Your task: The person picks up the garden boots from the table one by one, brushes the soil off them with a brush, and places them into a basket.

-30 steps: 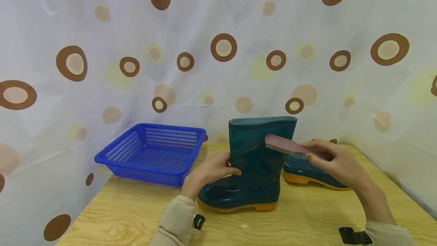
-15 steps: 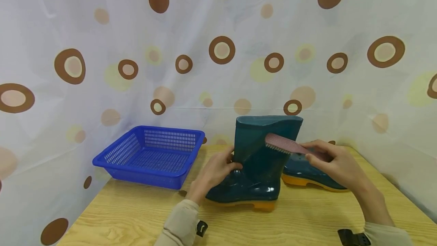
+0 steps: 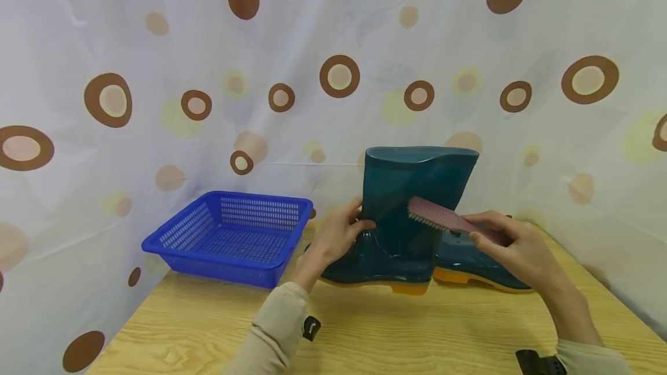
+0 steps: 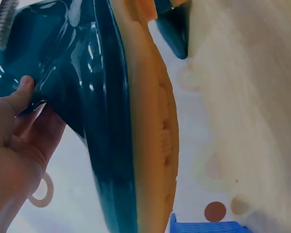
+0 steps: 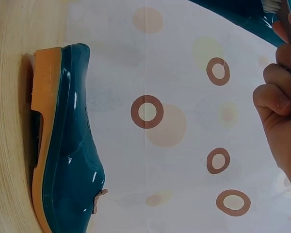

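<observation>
A dark teal rubber boot (image 3: 411,247) with an orange sole (image 4: 153,126) is held above the table, its opening upward. My left hand (image 3: 336,236) grips the front of its shaft near the ankle, thumb on the near side. In my right hand (image 3: 513,245) is a pink brush (image 3: 436,214), pinched by the handle. Its head lies over the middle of the boot's shaft, bristles facing down and toward the boot; whether they all touch is hard to tell. The right wrist view shows only part of the brush (image 5: 288,24), at the top right corner.
A second teal piece of footwear (image 3: 469,259) with an orange sole rests on the wooden table (image 3: 375,334), behind and right of the held boot. At the left stands a blue plastic basket (image 3: 219,265) with perforated sides. A dotted curtain (image 3: 333,120) hangs behind the table.
My left hand has raised the boot off the table and shifted it slightly right, tilting its top rightward. The brush in my right hand has moved only slightly.
</observation>
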